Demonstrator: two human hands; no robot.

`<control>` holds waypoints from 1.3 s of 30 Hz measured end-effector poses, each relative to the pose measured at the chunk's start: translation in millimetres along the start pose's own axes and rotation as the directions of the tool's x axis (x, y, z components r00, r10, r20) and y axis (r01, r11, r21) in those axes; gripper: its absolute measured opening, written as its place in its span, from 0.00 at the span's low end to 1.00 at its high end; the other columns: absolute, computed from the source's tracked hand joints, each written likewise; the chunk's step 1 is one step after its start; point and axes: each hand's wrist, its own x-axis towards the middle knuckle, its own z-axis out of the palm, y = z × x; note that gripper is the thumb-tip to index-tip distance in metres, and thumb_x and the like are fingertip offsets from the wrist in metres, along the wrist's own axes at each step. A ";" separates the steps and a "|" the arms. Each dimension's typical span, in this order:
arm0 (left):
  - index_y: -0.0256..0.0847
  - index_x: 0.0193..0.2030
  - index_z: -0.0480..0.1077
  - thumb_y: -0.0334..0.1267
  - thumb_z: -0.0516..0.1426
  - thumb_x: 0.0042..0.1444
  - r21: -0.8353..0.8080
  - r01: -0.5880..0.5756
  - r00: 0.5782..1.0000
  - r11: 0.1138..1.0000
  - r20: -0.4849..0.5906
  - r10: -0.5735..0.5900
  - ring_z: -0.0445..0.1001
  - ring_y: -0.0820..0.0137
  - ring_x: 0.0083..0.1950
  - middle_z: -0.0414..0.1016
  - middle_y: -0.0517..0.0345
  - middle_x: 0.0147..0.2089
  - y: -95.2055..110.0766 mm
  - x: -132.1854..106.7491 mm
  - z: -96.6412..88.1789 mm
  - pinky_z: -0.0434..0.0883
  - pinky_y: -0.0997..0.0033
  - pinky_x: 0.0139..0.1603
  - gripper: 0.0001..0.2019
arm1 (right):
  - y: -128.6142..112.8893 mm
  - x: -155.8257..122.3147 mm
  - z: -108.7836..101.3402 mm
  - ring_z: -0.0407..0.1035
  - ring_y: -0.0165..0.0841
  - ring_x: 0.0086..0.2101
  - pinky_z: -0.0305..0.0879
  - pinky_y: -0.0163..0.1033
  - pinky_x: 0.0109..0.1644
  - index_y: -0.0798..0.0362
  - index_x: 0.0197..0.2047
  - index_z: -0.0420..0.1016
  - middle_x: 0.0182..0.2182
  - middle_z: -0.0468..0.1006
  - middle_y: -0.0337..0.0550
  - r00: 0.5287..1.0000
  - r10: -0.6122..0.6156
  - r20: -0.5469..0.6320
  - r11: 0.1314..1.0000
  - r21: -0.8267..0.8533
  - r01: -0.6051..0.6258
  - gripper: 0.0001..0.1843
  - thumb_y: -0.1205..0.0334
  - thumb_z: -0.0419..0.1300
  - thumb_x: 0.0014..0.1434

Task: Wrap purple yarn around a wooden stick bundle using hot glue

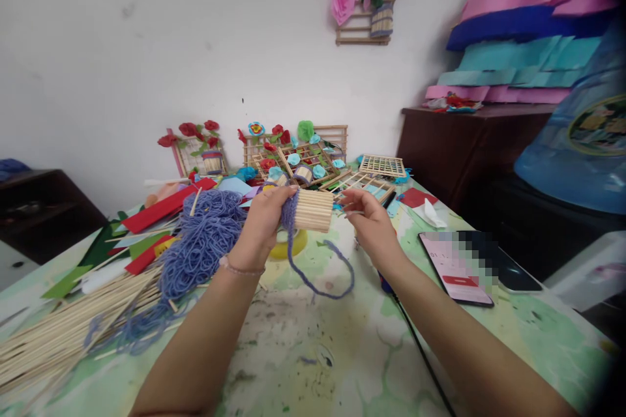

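Observation:
In my left hand [261, 225] is a small pot made of pale wooden sticks [313, 210], held on its side by the end nearest my fingers. Purple-blue yarn [289, 210] wraps that end, and a loose tail of it [337, 294] hangs down and curls across the table. My right hand [374, 228] hovers just beyond the pot's other end, fingers bent and apart, with nothing visible in them. Beneath this hand, partly hidden, is a dark tool with a black cord [415, 329]. A yellow tape roll [288, 244] lies behind my left hand.
A tangled heap of purple-blue yarn [205, 228] and many loose sticks [63, 332] lie at left. Stick frames with paper flowers [303, 153] crowd the back by the wall. A phone [454, 273] rests at right, near a large blue water bottle [562, 156].

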 end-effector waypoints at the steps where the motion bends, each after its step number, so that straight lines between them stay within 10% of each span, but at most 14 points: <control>1: 0.35 0.21 0.70 0.39 0.64 0.38 0.051 -0.038 0.999 0.998 0.029 0.037 0.62 0.78 0.21 0.68 0.65 0.19 -1.3 -1.3 0.5 0.57 0.78 0.21 0.10 | -2.1 -1.6 0.2 0.68 0.35 0.42 0.64 0.42 0.47 0.50 0.48 0.68 0.44 0.74 0.45 1.000 -0.016 -0.009 1.000 0.009 0.016 0.17 0.62 0.54 0.53; 7: 0.37 0.21 0.67 0.53 0.63 0.45 0.290 -0.090 0.957 0.953 0.291 0.002 0.56 0.79 0.20 0.62 0.65 0.19 -10.8 -11.1 6.7 0.52 0.75 0.21 0.20 | -7.6 -8.5 3.1 0.70 0.37 0.41 0.63 0.41 0.44 0.50 0.45 0.72 0.41 0.76 0.44 0.972 -0.074 0.222 0.995 -0.050 0.087 0.17 0.48 0.54 0.61; 13: 0.37 0.25 0.69 0.62 0.55 0.53 0.140 -0.098 0.912 0.985 0.408 0.033 0.66 0.74 0.25 0.69 0.59 0.23 -8.8 -13.0 6.1 0.64 0.73 0.27 0.26 | -8.0 -7.1 -0.2 0.70 0.37 0.38 0.62 0.41 0.42 0.52 0.40 0.74 0.36 0.77 0.44 0.979 -0.111 0.172 0.985 -0.110 0.131 0.15 0.50 0.53 0.62; 22: 0.38 0.44 0.72 0.44 0.63 0.53 0.214 -0.395 0.761 0.894 0.621 0.188 0.74 0.69 0.41 0.77 0.53 0.41 -4.1 -19.7 -0.4 0.70 0.70 0.43 0.16 | -14.1 -8.0 -6.4 0.69 0.34 0.36 0.63 0.38 0.39 0.51 0.38 0.74 0.33 0.76 0.40 0.966 -0.210 0.150 0.971 -0.086 0.224 0.13 0.52 0.54 0.63; 28: 0.38 0.45 0.73 0.44 0.60 0.56 0.298 -0.476 0.753 0.828 0.624 0.208 0.74 0.67 0.41 0.77 0.53 0.40 -1.0 -23.1 -0.6 0.70 0.68 0.43 0.14 | -21.0 -8.7 -7.7 0.70 0.36 0.36 0.63 0.40 0.40 0.52 0.36 0.76 0.32 0.77 0.42 0.964 -0.196 0.181 0.962 -0.155 0.225 0.20 0.45 0.52 0.64; 32: 0.37 0.41 0.73 0.45 0.63 0.52 0.266 -0.410 0.820 0.873 0.527 0.225 0.73 0.68 0.39 0.76 0.54 0.38 0.4 -21.9 2.6 0.70 0.70 0.41 0.15 | -18.0 -11.7 -3.9 0.68 0.38 0.46 0.63 0.43 0.50 0.50 0.46 0.73 0.44 0.74 0.47 0.952 -0.302 0.045 0.921 -0.242 0.304 0.16 0.48 0.55 0.62; 36: 0.37 0.39 0.72 0.51 0.63 0.50 0.162 -0.342 0.871 0.926 0.426 0.247 0.73 0.69 0.39 0.76 0.55 0.37 -2.1 -17.9 6.9 0.69 0.72 0.40 0.19 | -14.5 -16.1 -2.2 0.64 0.39 0.41 0.63 0.46 0.47 0.50 0.41 0.66 0.39 0.69 0.47 0.848 -0.505 -0.160 0.787 -0.491 0.375 0.11 0.53 0.58 0.59; 39: 0.36 0.39 0.72 0.52 0.64 0.49 0.123 -0.313 0.884 0.942 0.401 0.241 0.71 0.71 0.36 0.75 0.57 0.34 -3.2 -17.2 9.0 0.69 0.74 0.38 0.20 | -14.8 -20.3 -1.5 0.65 0.40 0.38 0.61 0.45 0.43 0.49 0.31 0.65 0.31 0.69 0.46 0.770 -0.637 -0.023 0.604 -0.636 0.481 0.09 0.55 0.57 0.59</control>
